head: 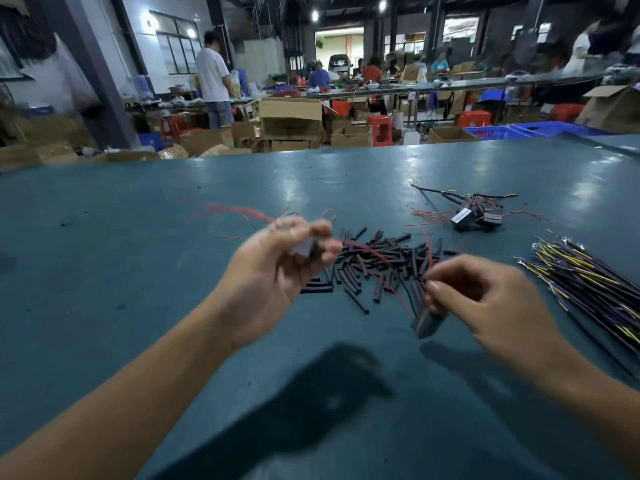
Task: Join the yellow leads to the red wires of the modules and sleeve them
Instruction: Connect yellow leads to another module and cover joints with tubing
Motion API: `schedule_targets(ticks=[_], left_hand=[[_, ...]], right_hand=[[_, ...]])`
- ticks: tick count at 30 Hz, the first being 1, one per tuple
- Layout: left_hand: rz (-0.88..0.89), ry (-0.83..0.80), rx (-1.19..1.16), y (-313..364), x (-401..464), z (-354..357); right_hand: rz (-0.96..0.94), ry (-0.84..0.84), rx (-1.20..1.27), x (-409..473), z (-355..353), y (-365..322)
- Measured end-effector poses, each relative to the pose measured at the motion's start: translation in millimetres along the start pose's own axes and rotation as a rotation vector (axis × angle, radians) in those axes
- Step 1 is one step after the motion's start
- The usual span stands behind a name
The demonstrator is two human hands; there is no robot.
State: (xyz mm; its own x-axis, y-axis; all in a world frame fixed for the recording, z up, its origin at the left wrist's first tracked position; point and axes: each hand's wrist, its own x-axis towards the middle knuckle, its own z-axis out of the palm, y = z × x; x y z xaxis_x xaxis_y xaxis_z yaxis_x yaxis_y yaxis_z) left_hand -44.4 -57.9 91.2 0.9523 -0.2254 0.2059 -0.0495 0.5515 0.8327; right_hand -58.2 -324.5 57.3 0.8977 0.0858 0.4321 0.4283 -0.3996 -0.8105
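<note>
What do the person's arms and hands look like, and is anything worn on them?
Both forearms are bare up to the picture's edge: no sleeve shows. The left hand and the right hand wear no gloves. I see no watch, ring or bracelet, though motion blurs the fingers.

Table top [138, 265] teal-green, glossy with pale light patches. Sleeve pieces [374, 261] black in a loose heap; thin wires [239, 211] red; lead bundle [588, 282] striped yellow, purple and black. Modules [476, 218] black; stools [381, 128] red, crates [519, 130] blue.
</note>
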Motion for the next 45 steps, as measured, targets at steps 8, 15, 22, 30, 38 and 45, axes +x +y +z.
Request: schedule_targets(ticks=[8, 15, 22, 30, 38, 45], left_hand=[[-0.183, 0.129, 0.265, -50.0, -47.7, -49.3], [-0.089, -0.059, 1.067, -42.0, -60.0, -67.7], [-0.032, 0.188, 0.526, -17.7, -56.6, -81.6], [0.312, 0.606, 0.432, 4.8, -43.6, -92.5], [0.555, -0.021, 1.528, -9.0, -45.3, -60.2], [-0.198, -0.527, 1.738, -9.5, -13.8, -43.1]], right_hand=[[0.175, 0.037, -0.011, -54.7, -27.1, 10.3], [0.211, -0.085, -0.299, -85.0, -35.3, 10.3], [0.362, -0.333, -0.394, -80.5, -65.2, -2.3], [0.112, -0.33, -0.53, -35.8, -91.5, -27.4], [-0.018, -0.67, -0.708, 0.3, -29.3, -26.7], [-0.014, -0.682, -0.767, 20.5, -1.5, -20.3]])
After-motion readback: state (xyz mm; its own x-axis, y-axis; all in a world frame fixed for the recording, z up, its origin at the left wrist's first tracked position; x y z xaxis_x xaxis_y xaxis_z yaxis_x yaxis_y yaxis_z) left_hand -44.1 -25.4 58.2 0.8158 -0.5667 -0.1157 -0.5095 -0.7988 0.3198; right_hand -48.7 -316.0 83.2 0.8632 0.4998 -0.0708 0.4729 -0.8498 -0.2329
